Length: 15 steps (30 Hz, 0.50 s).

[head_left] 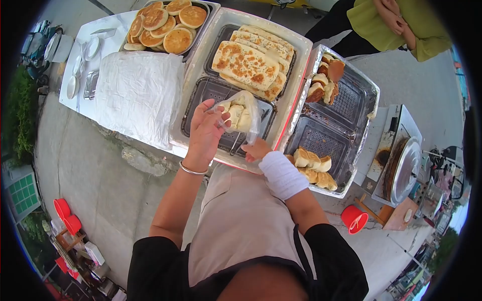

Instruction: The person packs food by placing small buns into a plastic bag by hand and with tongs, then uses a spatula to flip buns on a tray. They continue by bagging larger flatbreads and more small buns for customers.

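A clear plastic bag [255,116] with several pale pieces of bread [237,114] inside hangs over the near black tray [198,103]. On the bag's left edge, the fingers of my left hand [205,130] are closed, a bracelet round that wrist. My right hand [257,149], a white band at its wrist, grips the bag's lower right side. Under the bag, a thin metal utensil [235,143] lies in the near tray, partly hidden. Just beyond, browned flatbread slabs [246,64] are stacked in the far tray.
Round flatbreads [168,25] fill a tray at the upper left, beside a white cloth [139,98]. At right, a foil-edged box [369,100] holds filled buns [314,163]. Across the stall stands a person in a green top [374,25]. A lidded griddle [404,170] is farther right.
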Available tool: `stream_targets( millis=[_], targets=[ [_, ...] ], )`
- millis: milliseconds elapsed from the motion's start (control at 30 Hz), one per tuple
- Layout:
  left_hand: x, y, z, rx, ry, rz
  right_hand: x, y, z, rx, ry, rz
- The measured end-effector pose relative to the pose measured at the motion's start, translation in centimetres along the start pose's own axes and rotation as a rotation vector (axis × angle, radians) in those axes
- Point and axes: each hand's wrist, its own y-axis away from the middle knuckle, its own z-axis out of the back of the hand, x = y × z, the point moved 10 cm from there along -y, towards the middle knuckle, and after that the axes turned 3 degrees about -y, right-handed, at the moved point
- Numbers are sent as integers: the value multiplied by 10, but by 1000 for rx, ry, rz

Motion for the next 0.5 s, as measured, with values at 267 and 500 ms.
stream_targets(
  millis=[267,500],
  targets=[
    [6,-4,-21,28,72,46,-11,-38,-5,-376,-262,45],
    [24,-1,-54,92,41,99,4,-42,10,-414,35,64]
  ],
)
